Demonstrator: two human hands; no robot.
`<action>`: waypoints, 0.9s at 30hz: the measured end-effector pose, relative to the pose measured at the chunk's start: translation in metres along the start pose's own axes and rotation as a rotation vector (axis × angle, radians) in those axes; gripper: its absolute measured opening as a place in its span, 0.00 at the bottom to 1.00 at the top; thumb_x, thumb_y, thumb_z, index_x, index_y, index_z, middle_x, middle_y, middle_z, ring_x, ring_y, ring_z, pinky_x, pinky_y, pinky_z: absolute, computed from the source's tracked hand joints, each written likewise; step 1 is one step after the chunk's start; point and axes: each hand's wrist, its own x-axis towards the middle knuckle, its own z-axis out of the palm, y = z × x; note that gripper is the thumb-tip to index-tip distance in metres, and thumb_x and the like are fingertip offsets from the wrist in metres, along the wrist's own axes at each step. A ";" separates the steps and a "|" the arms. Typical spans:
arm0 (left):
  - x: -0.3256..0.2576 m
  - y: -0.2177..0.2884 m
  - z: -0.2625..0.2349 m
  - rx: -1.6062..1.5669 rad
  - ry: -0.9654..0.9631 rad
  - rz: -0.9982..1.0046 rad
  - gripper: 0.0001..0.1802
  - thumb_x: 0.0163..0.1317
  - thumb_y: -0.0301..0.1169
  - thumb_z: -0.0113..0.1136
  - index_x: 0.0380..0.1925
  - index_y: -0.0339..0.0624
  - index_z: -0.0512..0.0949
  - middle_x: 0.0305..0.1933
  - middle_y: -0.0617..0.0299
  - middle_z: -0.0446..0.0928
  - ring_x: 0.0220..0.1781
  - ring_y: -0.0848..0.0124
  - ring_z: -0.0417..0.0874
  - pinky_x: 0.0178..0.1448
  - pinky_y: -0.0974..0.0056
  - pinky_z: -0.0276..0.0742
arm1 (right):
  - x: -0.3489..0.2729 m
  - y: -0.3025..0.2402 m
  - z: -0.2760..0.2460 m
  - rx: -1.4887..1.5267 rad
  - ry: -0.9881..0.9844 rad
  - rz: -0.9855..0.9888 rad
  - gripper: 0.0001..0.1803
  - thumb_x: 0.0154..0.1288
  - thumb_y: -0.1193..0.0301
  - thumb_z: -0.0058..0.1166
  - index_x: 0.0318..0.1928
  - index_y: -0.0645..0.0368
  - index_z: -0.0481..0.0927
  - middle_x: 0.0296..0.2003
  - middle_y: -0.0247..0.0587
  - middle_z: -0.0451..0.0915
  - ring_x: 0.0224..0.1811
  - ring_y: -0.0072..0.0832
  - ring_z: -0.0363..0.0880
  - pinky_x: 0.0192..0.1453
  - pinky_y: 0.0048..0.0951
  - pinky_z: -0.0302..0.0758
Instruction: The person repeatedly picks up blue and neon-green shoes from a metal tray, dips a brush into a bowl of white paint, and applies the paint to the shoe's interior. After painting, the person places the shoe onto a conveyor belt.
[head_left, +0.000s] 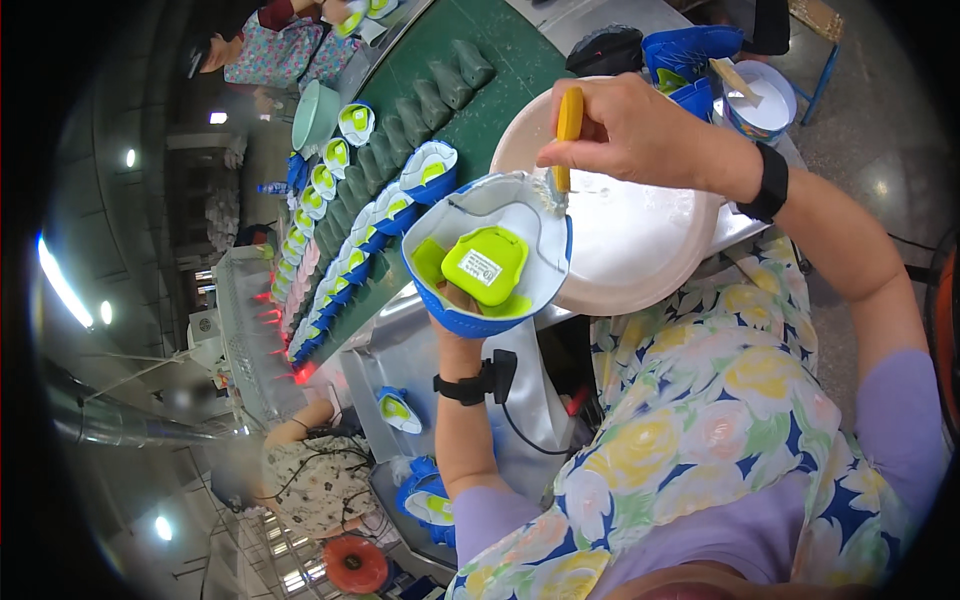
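Note:
My left hand [455, 300] holds up a blue shoe upper [535, 235] with a white lining and a lime-green tongue bearing a white label. Most of the left hand's fingers are hidden behind and inside the upper. In my right hand [632, 130] is a brush [569, 118] with a yellow handle, gripped between thumb and fingers. Whitish bristles at its lower end touch the upper's right edge. Just beyond, under the right hand, stands a wide pale basin [520, 128] holding white liquid.
A green conveyor belt [515, 60] carries rows of blue-and-white uppers [428, 172] and dark grey shoe-shaped pieces [432, 105]. A bucket of white paste [765, 105] stands at right. More uppers [398, 410] lie on a metal tray. Co-workers [270, 50] are at upper left and lower left.

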 end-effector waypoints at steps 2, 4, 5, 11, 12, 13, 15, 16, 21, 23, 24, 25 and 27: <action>0.003 -0.011 0.010 -0.065 0.089 0.126 0.20 0.69 0.23 0.55 0.60 0.39 0.70 0.55 0.54 0.79 0.54 0.61 0.82 0.61 0.57 0.78 | -0.008 0.006 0.009 -0.003 0.055 0.054 0.21 0.62 0.58 0.63 0.32 0.67 0.78 0.22 0.51 0.79 0.22 0.38 0.79 0.28 0.30 0.74; 0.001 -0.015 0.017 0.174 0.094 0.325 0.17 0.69 0.24 0.56 0.56 0.37 0.73 0.53 0.55 0.80 0.52 0.62 0.82 0.58 0.59 0.78 | -0.013 0.004 0.015 0.046 0.067 0.147 0.22 0.62 0.58 0.62 0.32 0.70 0.79 0.22 0.51 0.80 0.23 0.36 0.81 0.28 0.30 0.75; 0.001 -0.018 0.019 0.295 0.096 0.423 0.15 0.68 0.24 0.57 0.55 0.37 0.75 0.52 0.55 0.80 0.52 0.63 0.82 0.57 0.60 0.78 | -0.017 0.004 0.020 0.094 0.078 0.205 0.22 0.62 0.58 0.62 0.32 0.70 0.79 0.22 0.51 0.80 0.23 0.35 0.81 0.28 0.29 0.76; 0.014 -0.008 0.031 0.992 0.060 1.063 0.18 0.63 0.20 0.62 0.54 0.37 0.77 0.50 0.49 0.79 0.53 0.58 0.81 0.58 0.58 0.77 | -0.028 0.003 0.029 0.393 0.025 0.511 0.21 0.63 0.58 0.61 0.32 0.70 0.80 0.23 0.46 0.82 0.22 0.26 0.82 0.27 0.23 0.77; 0.016 -0.006 0.031 1.031 0.035 1.127 0.19 0.61 0.19 0.63 0.54 0.37 0.77 0.51 0.48 0.79 0.54 0.57 0.81 0.58 0.58 0.77 | -0.028 0.003 0.030 0.440 0.025 0.517 0.21 0.63 0.59 0.61 0.33 0.70 0.80 0.23 0.45 0.82 0.22 0.25 0.81 0.26 0.22 0.77; 0.018 -0.005 0.031 1.070 0.009 1.191 0.20 0.60 0.18 0.63 0.54 0.37 0.77 0.51 0.48 0.79 0.55 0.57 0.81 0.58 0.58 0.77 | -0.028 0.002 0.031 0.485 0.026 0.523 0.20 0.63 0.59 0.62 0.33 0.69 0.80 0.24 0.44 0.82 0.22 0.24 0.81 0.26 0.22 0.77; 0.023 0.001 0.029 1.127 0.013 1.078 0.17 0.67 0.23 0.58 0.55 0.35 0.75 0.53 0.53 0.77 0.54 0.66 0.79 0.58 0.62 0.76 | -0.028 0.002 0.029 0.532 0.054 0.468 0.19 0.63 0.61 0.63 0.34 0.68 0.79 0.24 0.41 0.82 0.22 0.22 0.81 0.26 0.21 0.76; 0.024 0.005 0.024 1.111 0.018 0.913 0.19 0.65 0.23 0.60 0.56 0.37 0.76 0.55 0.51 0.76 0.55 0.63 0.80 0.58 0.60 0.77 | -0.026 0.004 0.026 0.532 0.081 0.407 0.17 0.63 0.62 0.63 0.35 0.67 0.79 0.24 0.40 0.81 0.23 0.21 0.80 0.27 0.20 0.76; 0.018 0.001 -0.010 -0.068 0.020 -0.272 0.24 0.72 0.43 0.51 0.63 0.45 0.69 0.59 0.58 0.77 0.60 0.60 0.79 0.65 0.52 0.74 | -0.024 0.013 0.013 0.398 0.109 0.089 0.11 0.65 0.67 0.63 0.39 0.62 0.79 0.29 0.37 0.81 0.30 0.21 0.81 0.34 0.21 0.75; 0.007 -0.008 0.002 -0.350 -0.088 -0.417 0.23 0.73 0.45 0.50 0.61 0.46 0.71 0.55 0.57 0.79 0.56 0.62 0.81 0.60 0.52 0.79 | -0.022 0.013 0.015 0.350 0.120 -0.125 0.09 0.66 0.68 0.61 0.40 0.60 0.78 0.31 0.37 0.82 0.33 0.22 0.81 0.36 0.21 0.75; 0.001 -0.012 0.010 -0.455 -0.118 -0.481 0.23 0.72 0.45 0.50 0.60 0.46 0.71 0.55 0.57 0.79 0.56 0.62 0.81 0.59 0.52 0.79 | -0.022 0.011 0.016 0.299 0.074 -0.160 0.09 0.65 0.69 0.62 0.41 0.58 0.78 0.34 0.38 0.82 0.35 0.24 0.82 0.38 0.24 0.76; -0.003 -0.020 0.012 -0.513 -0.137 -0.533 0.22 0.72 0.44 0.51 0.60 0.45 0.71 0.55 0.57 0.79 0.55 0.62 0.81 0.59 0.53 0.79 | -0.024 0.003 0.018 0.402 -0.010 -0.132 0.10 0.64 0.74 0.63 0.44 0.59 0.79 0.39 0.38 0.82 0.43 0.27 0.82 0.46 0.28 0.78; -0.012 -0.032 0.016 -0.613 -0.158 -0.609 0.22 0.72 0.44 0.51 0.60 0.45 0.71 0.54 0.57 0.79 0.54 0.63 0.82 0.57 0.53 0.80 | -0.018 -0.005 0.027 0.357 -0.023 -0.320 0.11 0.62 0.75 0.64 0.44 0.59 0.78 0.39 0.41 0.82 0.42 0.32 0.82 0.45 0.28 0.78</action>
